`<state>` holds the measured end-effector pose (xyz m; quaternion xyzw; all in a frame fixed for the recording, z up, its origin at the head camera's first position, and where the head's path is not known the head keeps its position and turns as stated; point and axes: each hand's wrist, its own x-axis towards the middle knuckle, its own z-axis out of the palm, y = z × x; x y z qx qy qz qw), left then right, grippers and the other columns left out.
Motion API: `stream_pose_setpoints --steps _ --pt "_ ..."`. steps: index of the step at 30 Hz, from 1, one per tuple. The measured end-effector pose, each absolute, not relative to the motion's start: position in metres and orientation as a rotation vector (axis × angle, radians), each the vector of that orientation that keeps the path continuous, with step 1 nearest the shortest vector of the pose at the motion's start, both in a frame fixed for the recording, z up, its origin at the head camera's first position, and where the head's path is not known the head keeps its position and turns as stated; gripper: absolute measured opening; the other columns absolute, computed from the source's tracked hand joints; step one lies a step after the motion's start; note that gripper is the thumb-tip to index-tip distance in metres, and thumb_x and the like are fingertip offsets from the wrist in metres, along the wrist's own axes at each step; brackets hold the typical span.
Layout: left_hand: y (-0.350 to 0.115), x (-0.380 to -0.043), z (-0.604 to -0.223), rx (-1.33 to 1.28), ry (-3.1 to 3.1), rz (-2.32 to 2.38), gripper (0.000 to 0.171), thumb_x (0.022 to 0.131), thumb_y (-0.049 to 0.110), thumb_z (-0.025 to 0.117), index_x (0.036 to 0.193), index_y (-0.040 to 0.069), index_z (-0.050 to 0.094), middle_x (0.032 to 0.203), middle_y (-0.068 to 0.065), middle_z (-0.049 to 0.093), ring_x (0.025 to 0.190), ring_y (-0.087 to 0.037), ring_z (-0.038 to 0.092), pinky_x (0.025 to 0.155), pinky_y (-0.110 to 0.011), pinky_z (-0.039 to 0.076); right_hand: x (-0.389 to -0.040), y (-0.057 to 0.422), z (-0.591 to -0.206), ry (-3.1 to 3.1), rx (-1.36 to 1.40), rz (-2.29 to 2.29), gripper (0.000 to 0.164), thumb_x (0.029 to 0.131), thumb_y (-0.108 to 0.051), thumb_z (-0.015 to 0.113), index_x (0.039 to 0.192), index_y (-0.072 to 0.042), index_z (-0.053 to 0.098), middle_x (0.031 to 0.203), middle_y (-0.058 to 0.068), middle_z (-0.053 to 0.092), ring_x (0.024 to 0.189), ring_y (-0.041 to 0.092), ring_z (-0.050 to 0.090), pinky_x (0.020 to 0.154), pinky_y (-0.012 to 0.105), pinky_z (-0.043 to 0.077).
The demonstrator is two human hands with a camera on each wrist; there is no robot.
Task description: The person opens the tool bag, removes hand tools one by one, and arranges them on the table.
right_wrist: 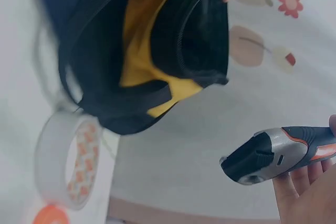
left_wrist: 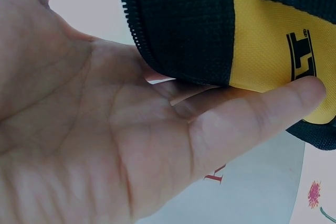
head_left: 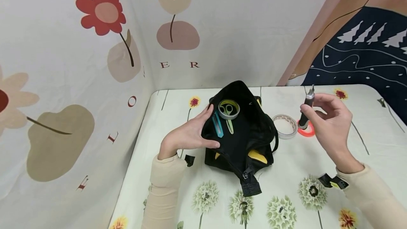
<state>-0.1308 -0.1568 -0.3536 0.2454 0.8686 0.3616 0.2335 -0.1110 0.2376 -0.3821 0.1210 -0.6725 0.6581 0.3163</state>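
A black tool bag point(head_left: 242, 158) with yellow panels point(left_wrist: 262, 40) lies with its mouth open. My left hand point(head_left: 187, 133) holds the left rim, thumb at the near edge and fingers farther back. Inside are a blue utility knife point(head_left: 217, 124), green-handled scissors point(head_left: 230, 126) and a tape roll point(head_left: 229, 116). To the right of the bag, my right hand point(head_left: 334, 123) grips a black and silver handheld tool point(head_left: 307, 106) with a narrow metal tip, raised above the table. Orange trim on the handheld tool point(right_wrist: 283, 150) shows in the right wrist view; its exact kind is unclear.
A wide tape roll point(head_left: 285, 126) lies right of the bag, beside a red-orange ring-shaped roll point(head_left: 306, 130) partly hidden by the tool. The flower-printed tablecloth point(head_left: 286, 172) covers the table, and patterned fabric walls point(head_left: 222, 45) stand behind and at the left.
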Motion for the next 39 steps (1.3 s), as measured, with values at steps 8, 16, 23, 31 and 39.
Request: stream_pose_setpoints --steps 8,16,23,31,39 --pt "-0.156 -0.13 -0.352 0.686 2.386 0.993 0.123 0.096 0.034 0.086 0.178 0.008 -0.001 0.186 -0.01 -0.007 0.172 -0.032 0.001 0.136 -0.055 0.017 -0.108 0.259 -0.389 -1.909 0.086 1.622 0.033 0.087 0.02 0.081 0.115 0.003 0.081 0.108 0.0 0.077 0.088 0.008 0.073 0.088 0.013 0.059" --pt "-0.156 -0.131 -0.353 0.689 2.387 0.994 0.123 0.096 0.035 0.086 0.178 0.008 -0.001 0.186 -0.01 -0.007 0.172 -0.032 0.001 0.136 -0.055 0.017 -0.108 0.281 -0.393 -1.968 -0.116 1.502 0.03 0.09 0.015 0.082 0.119 0.007 0.08 0.099 -0.01 0.077 0.086 0.003 0.072 0.082 0.011 0.058" --pt "-0.156 -0.131 -0.352 0.703 2.389 0.995 0.123 0.096 0.034 0.086 0.178 0.006 -0.001 0.186 -0.01 -0.007 0.172 -0.032 0.0 0.137 -0.054 0.016 -0.113 0.302 -0.406 -1.958 -0.202 1.466 0.031 0.09 0.011 0.085 0.12 0.008 0.081 0.095 -0.014 0.077 0.084 0.001 0.07 0.073 0.008 0.054" --pt "-0.156 -0.131 -0.354 0.7 2.381 1.011 0.122 0.096 0.034 0.086 0.178 0.006 -0.001 0.186 -0.01 -0.007 0.172 -0.032 0.001 0.136 -0.055 0.016 -0.112 0.318 -0.415 -2.056 -0.362 1.347 0.037 0.09 -0.003 0.09 0.126 -0.005 0.083 0.098 -0.022 0.071 0.089 -0.003 0.065 0.077 0.005 0.05" --pt "-0.155 -0.132 -0.354 0.699 2.382 1.005 0.122 0.096 0.034 0.086 0.178 0.006 -0.001 0.186 -0.01 -0.008 0.172 -0.032 0.001 0.136 -0.056 0.017 -0.11 0.327 -0.425 -2.071 -0.36 1.204 0.052 0.088 0.001 0.09 0.138 -0.01 0.079 0.094 -0.034 0.066 0.084 -0.014 0.063 0.08 0.003 0.048"
